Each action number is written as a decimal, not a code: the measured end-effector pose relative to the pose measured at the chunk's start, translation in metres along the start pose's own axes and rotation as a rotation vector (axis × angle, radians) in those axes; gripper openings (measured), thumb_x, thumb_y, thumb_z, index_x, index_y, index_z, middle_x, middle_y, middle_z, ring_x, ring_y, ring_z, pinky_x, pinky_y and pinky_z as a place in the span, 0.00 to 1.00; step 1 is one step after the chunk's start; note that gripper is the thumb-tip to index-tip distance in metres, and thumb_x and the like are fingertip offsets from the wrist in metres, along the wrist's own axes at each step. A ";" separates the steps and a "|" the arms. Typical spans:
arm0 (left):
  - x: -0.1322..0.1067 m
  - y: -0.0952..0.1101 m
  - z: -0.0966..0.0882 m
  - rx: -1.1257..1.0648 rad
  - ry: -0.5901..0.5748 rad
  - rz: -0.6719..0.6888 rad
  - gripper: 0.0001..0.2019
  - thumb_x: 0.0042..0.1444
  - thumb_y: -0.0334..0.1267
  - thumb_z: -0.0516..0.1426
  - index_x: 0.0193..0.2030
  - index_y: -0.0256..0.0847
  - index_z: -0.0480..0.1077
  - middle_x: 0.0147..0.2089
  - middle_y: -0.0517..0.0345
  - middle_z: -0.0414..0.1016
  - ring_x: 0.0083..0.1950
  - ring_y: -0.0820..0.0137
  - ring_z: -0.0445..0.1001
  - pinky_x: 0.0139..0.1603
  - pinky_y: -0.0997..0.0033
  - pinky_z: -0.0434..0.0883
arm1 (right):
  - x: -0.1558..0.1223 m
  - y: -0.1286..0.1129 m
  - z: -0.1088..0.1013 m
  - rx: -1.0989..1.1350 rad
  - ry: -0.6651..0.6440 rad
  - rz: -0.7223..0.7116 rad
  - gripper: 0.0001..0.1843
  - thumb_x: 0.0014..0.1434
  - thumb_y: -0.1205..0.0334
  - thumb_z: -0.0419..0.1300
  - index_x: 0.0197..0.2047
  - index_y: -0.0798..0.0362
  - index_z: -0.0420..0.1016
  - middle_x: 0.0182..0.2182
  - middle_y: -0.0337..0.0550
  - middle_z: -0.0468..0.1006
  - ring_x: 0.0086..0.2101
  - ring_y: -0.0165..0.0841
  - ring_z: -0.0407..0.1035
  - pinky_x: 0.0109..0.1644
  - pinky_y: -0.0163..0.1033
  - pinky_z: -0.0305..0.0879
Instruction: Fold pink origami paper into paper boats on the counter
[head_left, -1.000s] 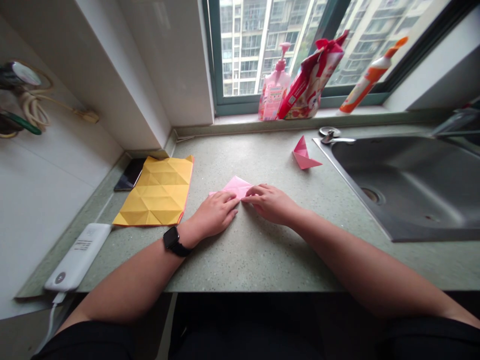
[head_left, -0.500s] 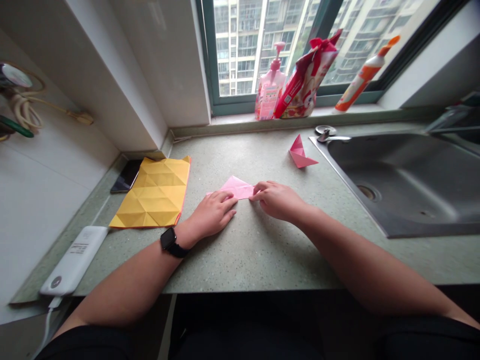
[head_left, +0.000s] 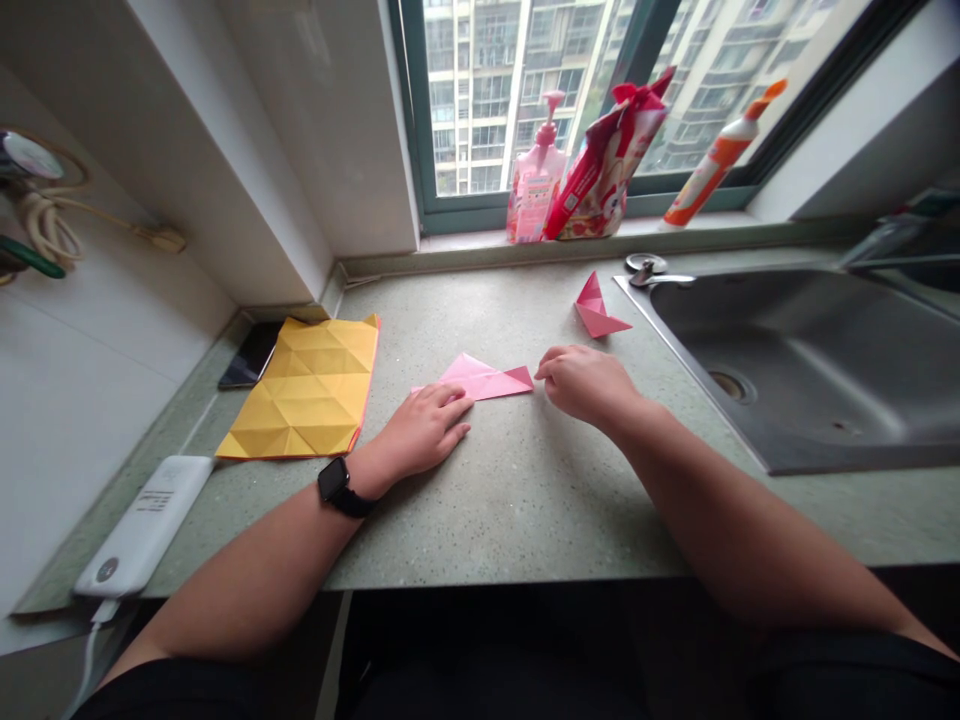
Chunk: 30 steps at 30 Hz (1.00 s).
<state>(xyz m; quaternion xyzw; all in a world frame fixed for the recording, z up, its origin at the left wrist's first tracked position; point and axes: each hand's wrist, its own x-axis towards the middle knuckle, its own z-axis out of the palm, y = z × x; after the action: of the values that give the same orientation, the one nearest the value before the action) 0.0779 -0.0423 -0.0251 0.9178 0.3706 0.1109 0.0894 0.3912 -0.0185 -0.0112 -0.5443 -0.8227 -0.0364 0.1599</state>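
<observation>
A folded pink paper [head_left: 484, 381] lies flat on the speckled green counter [head_left: 525, 490]. My left hand [head_left: 424, 430] rests on the paper's left end, fingers stretched out flat and pressing it down; a black watch is on that wrist. My right hand [head_left: 581, 383] sits just right of the paper, fingers curled together, their tips at the paper's pointed right corner. Nothing shows inside the right hand.
A creased yellow sheet [head_left: 311, 390] lies to the left, partly over a dark phone [head_left: 247, 355]. A white power bank [head_left: 142, 525] is near the left edge. A small pink folded figure [head_left: 596, 310] stands by the steel sink [head_left: 810, 350]. Bottles and a red pouch [head_left: 604, 170] line the sill.
My right hand has slid to the right along the pink paper, off its middle to its right corner, uncovering more of the fold. My left hand has stayed in place.
</observation>
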 end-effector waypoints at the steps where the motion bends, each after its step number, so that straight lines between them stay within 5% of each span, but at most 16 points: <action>1: 0.000 -0.001 0.000 -0.005 0.004 0.007 0.19 0.76 0.41 0.57 0.69 0.44 0.74 0.72 0.43 0.74 0.72 0.50 0.72 0.72 0.41 0.72 | 0.001 -0.004 -0.003 -0.002 0.061 0.027 0.17 0.62 0.70 0.60 0.37 0.45 0.91 0.45 0.46 0.89 0.38 0.41 0.77 0.36 0.45 0.68; 5: 0.000 -0.002 -0.001 -0.051 0.025 0.052 0.19 0.76 0.41 0.56 0.70 0.43 0.73 0.73 0.44 0.73 0.74 0.52 0.71 0.76 0.42 0.70 | 0.003 -0.025 -0.009 0.094 0.179 -0.106 0.21 0.68 0.71 0.55 0.50 0.46 0.90 0.49 0.47 0.88 0.45 0.42 0.79 0.48 0.48 0.74; 11: 0.000 -0.003 0.001 -0.090 0.043 0.078 0.19 0.76 0.40 0.57 0.70 0.41 0.74 0.72 0.43 0.74 0.74 0.53 0.72 0.77 0.44 0.69 | 0.000 -0.045 0.015 0.202 -0.045 -0.304 0.25 0.66 0.75 0.58 0.57 0.44 0.88 0.52 0.46 0.87 0.49 0.40 0.79 0.56 0.48 0.75; 15: 0.000 -0.004 0.003 -0.073 0.052 0.077 0.21 0.75 0.40 0.57 0.71 0.43 0.73 0.71 0.43 0.75 0.73 0.52 0.72 0.76 0.43 0.71 | 0.001 -0.047 0.028 0.158 -0.128 -0.339 0.28 0.64 0.76 0.60 0.61 0.42 0.86 0.54 0.47 0.86 0.50 0.43 0.78 0.57 0.50 0.75; 30: -0.009 -0.001 -0.011 0.163 0.113 -0.095 0.13 0.74 0.44 0.60 0.59 0.49 0.84 0.65 0.45 0.78 0.66 0.50 0.73 0.73 0.37 0.67 | 0.001 -0.049 0.029 0.086 -0.128 -0.344 0.23 0.70 0.69 0.61 0.61 0.41 0.86 0.54 0.49 0.84 0.48 0.42 0.75 0.55 0.49 0.72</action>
<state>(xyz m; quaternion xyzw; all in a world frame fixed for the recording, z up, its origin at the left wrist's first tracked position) 0.0682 -0.0472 -0.0162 0.8957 0.4260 0.1275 -0.0012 0.3398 -0.0312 -0.0326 -0.3895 -0.9129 0.0067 0.1220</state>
